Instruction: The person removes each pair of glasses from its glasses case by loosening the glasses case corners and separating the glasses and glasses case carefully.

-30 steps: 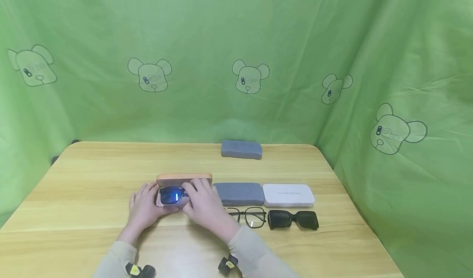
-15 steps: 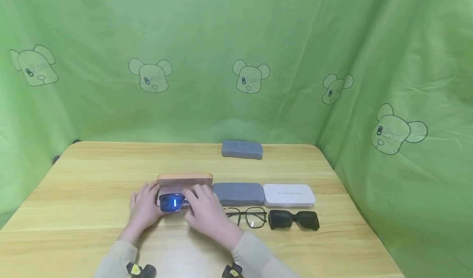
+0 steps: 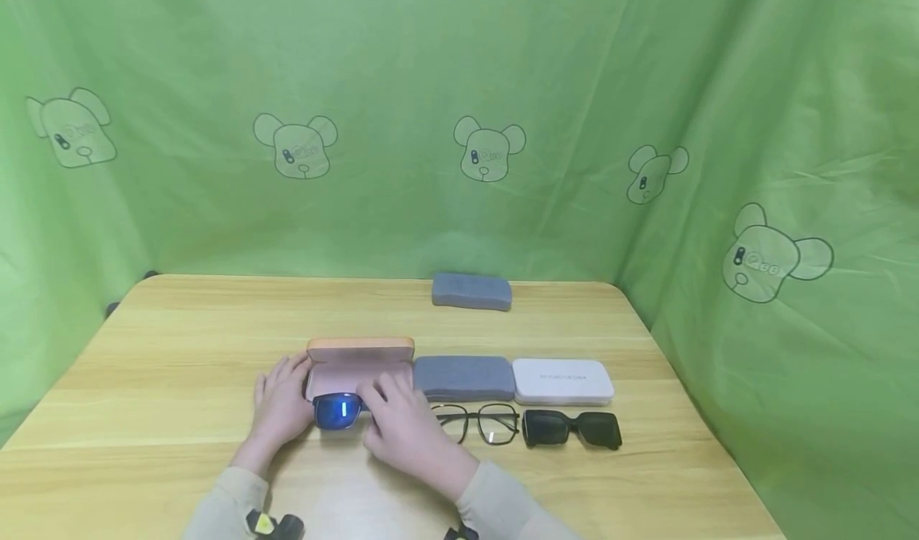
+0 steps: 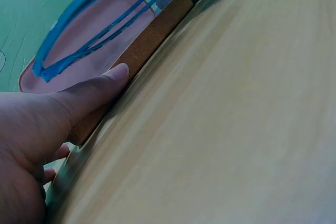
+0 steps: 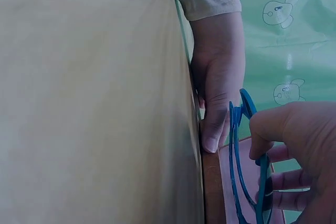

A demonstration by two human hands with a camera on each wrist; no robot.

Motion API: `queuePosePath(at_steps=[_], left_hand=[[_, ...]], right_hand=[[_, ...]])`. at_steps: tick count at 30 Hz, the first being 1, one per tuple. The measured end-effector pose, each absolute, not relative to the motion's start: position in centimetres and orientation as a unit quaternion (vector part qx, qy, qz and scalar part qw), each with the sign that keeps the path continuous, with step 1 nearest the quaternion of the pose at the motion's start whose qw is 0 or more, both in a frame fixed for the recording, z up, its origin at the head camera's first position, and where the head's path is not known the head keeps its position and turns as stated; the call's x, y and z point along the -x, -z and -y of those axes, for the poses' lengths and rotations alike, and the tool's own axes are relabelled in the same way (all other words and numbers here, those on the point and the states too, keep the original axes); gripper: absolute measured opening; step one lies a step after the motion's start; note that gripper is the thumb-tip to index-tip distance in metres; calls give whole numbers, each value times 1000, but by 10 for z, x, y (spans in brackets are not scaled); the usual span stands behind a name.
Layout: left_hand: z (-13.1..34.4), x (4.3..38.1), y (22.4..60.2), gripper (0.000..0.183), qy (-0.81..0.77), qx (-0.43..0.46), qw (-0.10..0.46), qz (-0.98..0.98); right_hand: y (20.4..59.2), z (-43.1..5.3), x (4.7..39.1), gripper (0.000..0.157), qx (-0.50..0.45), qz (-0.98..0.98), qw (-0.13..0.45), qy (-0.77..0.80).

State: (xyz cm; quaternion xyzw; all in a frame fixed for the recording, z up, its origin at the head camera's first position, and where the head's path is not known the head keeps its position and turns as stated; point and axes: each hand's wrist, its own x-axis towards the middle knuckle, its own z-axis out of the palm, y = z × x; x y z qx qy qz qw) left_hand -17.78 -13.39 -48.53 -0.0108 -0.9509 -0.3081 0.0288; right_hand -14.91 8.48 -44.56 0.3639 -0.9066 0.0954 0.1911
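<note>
My right hand [image 3: 404, 424] pinches dark-framed sunglasses [image 3: 336, 411] with blue mirrored lenses by the frame; its fingers cover the right lens. They are in front of and slightly above a brown glasses case [image 3: 360, 343], whose lid stands up and whose pink lining shows. The left hand [image 3: 282, 403] grips the case's left end, the thumb pressed along its brown front wall [image 4: 152, 35] in the left wrist view. Both temples of the sunglasses [image 5: 262, 182] are folded in, as the right wrist view shows.
Right of the brown case lie a grey glasses case [image 3: 464, 378] and a white one [image 3: 563, 380]. In front of these are clear-lens glasses [image 3: 495, 424] and black sunglasses [image 3: 570, 427]. Another grey case [image 3: 471, 291] lies at the wooden table's [image 3: 215, 309] far edge, before a green curtain [image 3: 388, 205].
The right hand has lifted the blue sunglasses out of the brown case and drawn them toward the person, baring the pink lining. The left hand has stayed at the case's left end.
</note>
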Motion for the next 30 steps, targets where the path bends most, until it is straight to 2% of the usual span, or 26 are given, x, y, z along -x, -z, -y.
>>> queuePosePath(at_steps=[15,23,30], left_hand=[[135,178,484,81,300,13,29,954],[136,177,484,94,311,18,35,950],[135,178,485,105,302,22,52,952]], right_hand=[[451,-89,148,48,-363,917,137,-90],[448,-88,147,50,-362,921,112,-94],[450,-89,148,49,-373,915,119,-93]])
